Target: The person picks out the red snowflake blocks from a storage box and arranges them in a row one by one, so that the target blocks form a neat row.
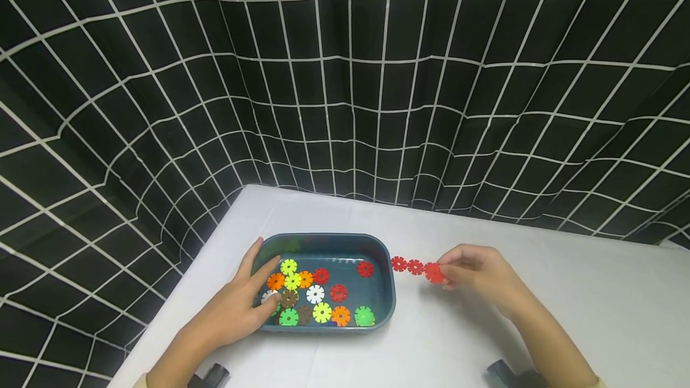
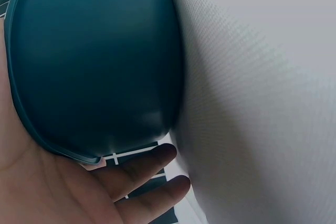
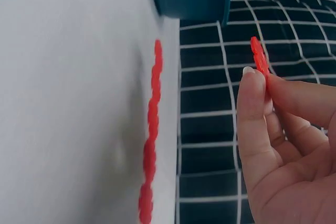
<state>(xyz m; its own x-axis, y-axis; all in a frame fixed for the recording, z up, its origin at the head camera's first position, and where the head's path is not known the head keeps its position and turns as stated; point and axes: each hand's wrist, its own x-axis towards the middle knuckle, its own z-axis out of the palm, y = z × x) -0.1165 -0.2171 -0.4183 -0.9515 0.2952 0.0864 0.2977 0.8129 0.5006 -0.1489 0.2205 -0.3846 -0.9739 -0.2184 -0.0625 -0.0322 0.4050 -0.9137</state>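
Observation:
My left hand (image 1: 237, 307) rests over the left rim of a dark teal plastic tub (image 1: 392, 292). Its thumb and one finger reach inside, while two fingers show outside the wall (image 2: 100, 77) in the left wrist view. My right hand (image 1: 477, 271) pinches a red notched plastic disc (image 3: 258, 53) between thumb and index finger, raised off the table. Several more red discs lie in a line (image 3: 152, 116) on the white cloth, running out from the tub's right side. In the head view, part of that line (image 1: 406, 265) shows and my right hand overlaps the rest.
Inside the tub lie loose notched discs: yellow (image 1: 322, 312), green (image 1: 364, 316), orange (image 1: 340, 316), white (image 1: 315, 294), brown (image 1: 289, 299) and red (image 1: 365, 269). A black curtain with a white grid (image 1: 345, 88) hangs behind the white-covered table (image 1: 345, 361).

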